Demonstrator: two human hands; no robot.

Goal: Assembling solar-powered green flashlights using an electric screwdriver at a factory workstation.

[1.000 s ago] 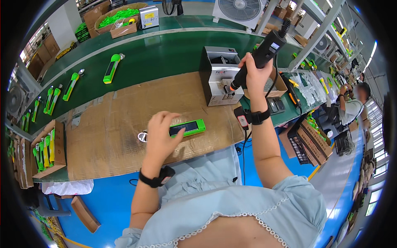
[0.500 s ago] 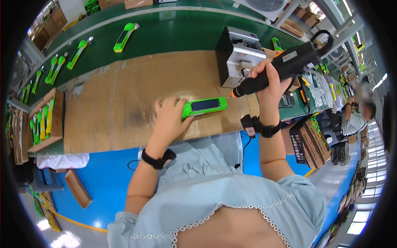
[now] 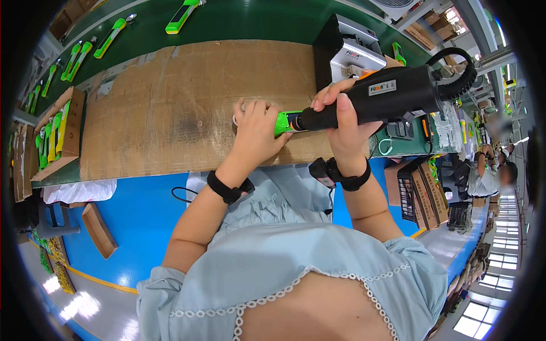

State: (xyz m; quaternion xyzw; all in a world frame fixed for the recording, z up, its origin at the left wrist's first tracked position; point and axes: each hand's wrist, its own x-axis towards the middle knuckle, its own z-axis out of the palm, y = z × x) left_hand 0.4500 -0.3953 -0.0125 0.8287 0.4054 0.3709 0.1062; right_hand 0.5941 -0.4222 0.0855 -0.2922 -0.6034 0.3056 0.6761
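My left hand is closed round the left part of a green work light with a dark panel, which lies on a cardboard sheet. In my right hand is a black electric screwdriver, held nearly level and sloping down to the left. Its nose is over the light, close to my left fingers. The screwdriver and my right hand cover most of the light's right part, and whether the bit touches it is hidden.
A black and silver screw feeder stands behind my right hand. Several green lights lie along the green bench at the back. An open carton of lights stands at the left. Another person sits far right.
The screwdriver has moved left, from beside the light's right end to over the light. My left hand still holds the light, and the whole view has shifted slightly.
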